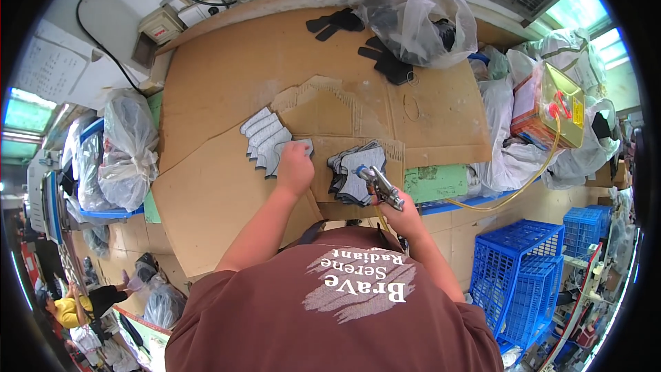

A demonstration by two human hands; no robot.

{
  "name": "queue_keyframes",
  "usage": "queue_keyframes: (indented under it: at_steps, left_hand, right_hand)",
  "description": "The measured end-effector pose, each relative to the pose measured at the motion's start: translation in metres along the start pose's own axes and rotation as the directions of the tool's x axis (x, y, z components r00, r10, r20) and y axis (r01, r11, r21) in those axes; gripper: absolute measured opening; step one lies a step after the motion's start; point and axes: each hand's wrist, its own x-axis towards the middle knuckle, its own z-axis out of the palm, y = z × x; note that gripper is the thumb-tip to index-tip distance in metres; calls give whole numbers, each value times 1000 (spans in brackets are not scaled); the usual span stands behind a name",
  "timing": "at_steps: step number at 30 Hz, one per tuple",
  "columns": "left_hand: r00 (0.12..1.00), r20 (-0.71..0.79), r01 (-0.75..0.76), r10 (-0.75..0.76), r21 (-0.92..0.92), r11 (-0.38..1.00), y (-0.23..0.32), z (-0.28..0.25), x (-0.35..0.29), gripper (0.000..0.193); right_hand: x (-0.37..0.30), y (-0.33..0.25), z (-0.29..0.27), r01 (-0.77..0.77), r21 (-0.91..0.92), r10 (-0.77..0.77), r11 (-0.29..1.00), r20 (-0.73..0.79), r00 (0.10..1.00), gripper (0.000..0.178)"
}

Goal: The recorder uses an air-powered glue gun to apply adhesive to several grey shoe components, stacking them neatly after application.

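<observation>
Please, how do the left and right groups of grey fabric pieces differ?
The left group is fanned in overlapping steps; the right group is piled more compactly. The left hand is at the left group; a spray gun is over the right group. Both show dark edges.

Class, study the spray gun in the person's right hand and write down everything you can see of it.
The spray gun is a small, shiny, silver-coloured tool, apparently metal, with a blue front end and projecting fittings. The right hand has it in its grip, hiding part of the handle. It slants, blue end toward the upper left, over the pile of dark-edged grey fabric pieces; whether it touches them is unclear. No spray is visible.
</observation>
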Motion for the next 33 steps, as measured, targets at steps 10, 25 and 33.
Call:
queue_keyframes:
  at_steps: [10, 25, 33]
  left_hand:
    - [935, -4, 340, -355, 301, 891, -51, -3, 3, 33]
    - [912, -2, 407, -409, -93, 909, -99, -37, -4, 12]
    - [992, 92, 110, -91, -234, 966, -8, -28, -2, 17]
  right_hand:
    - [-4, 3, 1, -13, 7, 13, 1000, -2, 1000, 13]
    - [-3, -5, 1, -13, 13, 13, 1000, 23, 1000, 11]
    - [0, 4, 1, -7, 25, 7, 1000, 0, 1000, 14]
